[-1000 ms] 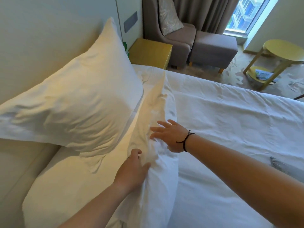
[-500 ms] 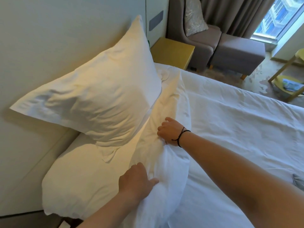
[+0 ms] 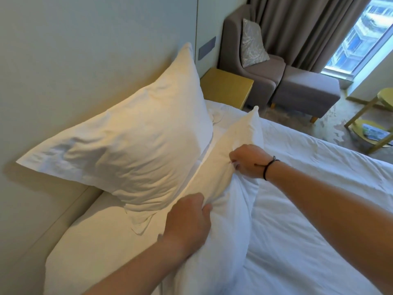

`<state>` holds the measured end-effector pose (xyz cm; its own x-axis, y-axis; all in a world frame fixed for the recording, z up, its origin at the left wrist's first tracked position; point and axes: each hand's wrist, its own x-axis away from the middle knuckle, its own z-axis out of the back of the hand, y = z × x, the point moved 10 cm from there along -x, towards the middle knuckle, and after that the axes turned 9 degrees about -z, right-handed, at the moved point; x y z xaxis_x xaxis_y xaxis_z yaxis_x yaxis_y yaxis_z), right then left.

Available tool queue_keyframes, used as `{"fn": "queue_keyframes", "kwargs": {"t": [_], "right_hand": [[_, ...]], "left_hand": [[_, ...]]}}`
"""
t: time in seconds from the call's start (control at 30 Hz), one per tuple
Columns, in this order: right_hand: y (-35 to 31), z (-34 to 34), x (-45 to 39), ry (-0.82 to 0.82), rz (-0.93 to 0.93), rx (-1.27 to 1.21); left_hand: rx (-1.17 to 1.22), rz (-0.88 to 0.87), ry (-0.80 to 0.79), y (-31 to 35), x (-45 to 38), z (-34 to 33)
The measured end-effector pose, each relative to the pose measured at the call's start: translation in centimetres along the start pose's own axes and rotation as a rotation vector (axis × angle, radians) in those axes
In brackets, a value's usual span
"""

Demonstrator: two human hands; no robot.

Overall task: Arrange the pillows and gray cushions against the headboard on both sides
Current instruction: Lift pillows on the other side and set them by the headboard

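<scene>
both hands are closed on the lower pillow [image 3: 223, 167], the left hand [image 3: 187, 220] pinching its near edge and the right hand [image 3: 248, 160] bunching fabric farther along, likely to lift it upright beside the upper pillow [image 3: 127, 145] leaning on the headboard [image 3: 74, 60]. white bed [image 3: 308, 209]; beyond it a yellow nightstand [image 3: 227, 88], gray armchair [image 3: 265, 67], curtains [image 3: 308, 28].

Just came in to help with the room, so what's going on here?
A person is making up the bed. Both hands grip the lower pillow lying on the bed: the right hand bunches its cover near the far end, and the left hand holds its near edge. A second pillow already leans against the headboard. No gray cushions are on the bed in view.
</scene>
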<state>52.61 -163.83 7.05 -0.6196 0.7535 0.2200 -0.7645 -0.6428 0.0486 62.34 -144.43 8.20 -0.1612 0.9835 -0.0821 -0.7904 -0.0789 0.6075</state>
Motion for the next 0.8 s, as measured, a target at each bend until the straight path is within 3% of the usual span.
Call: {"fn": "queue_keyframes", "kwargs": {"t": [0.17, 0.27, 0.3, 0.43, 0.5, 0.6, 0.8], "right_hand": [[1.9, 7.9, -6.2, 0.163, -0.038, -0.019], [3.0, 8.5, -9.6, 0.231, -0.217, -0.138], [3.0, 6.8, -10.2, 0.204, -0.305, -0.223], [-4.2, -8.7, -7.6, -0.189, -0.573, -0.802], [-8.0, -13.3, -5.5, -0.156, -0.657, -0.941], [-9.9, -14.5, -4.4, -0.095, -0.697, -1.056], [-10.7, -13.1, -3.2, -0.209, -0.707, -1.007]], "left_hand": [[0.066, -0.141, 0.098, -0.7, -8.6, 5.8], [0.081, -0.035, 0.025, -5.4, -13.0, 4.9], [0.091, 0.036, -0.024, -7.8, -13.7, 3.7], [0.172, 0.332, -0.248, -15.8, -10.2, -2.8], [0.223, 0.355, -0.283, -17.2, -7.3, -4.9], [0.309, 0.381, -0.203, -19.2, -5.5, -4.6], [0.410, 0.345, -0.090, -22.5, -5.5, 0.1]]}}
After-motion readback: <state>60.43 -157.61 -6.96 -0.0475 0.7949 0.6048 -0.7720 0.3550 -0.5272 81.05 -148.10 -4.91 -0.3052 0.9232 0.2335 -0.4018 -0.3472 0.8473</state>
